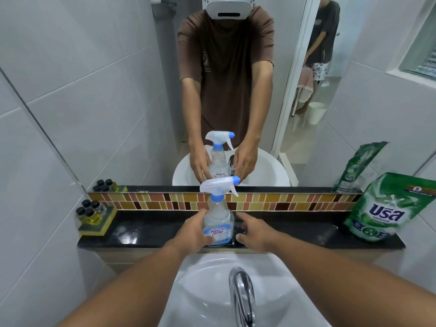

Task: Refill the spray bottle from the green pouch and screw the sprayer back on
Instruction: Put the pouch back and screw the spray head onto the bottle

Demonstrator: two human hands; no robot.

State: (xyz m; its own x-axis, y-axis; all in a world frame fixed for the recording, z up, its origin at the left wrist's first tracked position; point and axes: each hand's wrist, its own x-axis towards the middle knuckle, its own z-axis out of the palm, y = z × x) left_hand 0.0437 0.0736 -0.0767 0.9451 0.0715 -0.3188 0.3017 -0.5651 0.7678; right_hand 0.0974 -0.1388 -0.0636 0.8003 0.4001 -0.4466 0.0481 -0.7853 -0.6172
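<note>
Fingers of your left hand (192,232) wrap the spray bottle (218,226); your right hand (254,232) hovers beside it, fingers spread. Steady the base and twist off the sprayer (219,187) before fetching the green pouch (382,208).

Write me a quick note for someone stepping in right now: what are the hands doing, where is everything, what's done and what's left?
Left hand grips the spray bottle, upright on the dark ledge behind the sink.
Right hand is open beside the bottle, holding nothing.
The sprayer is on the bottle.
Green pouch leans at the ledge's right end.
Done: nothing visible.
Left: unscrew sprayer, pour, screw back on.
</note>
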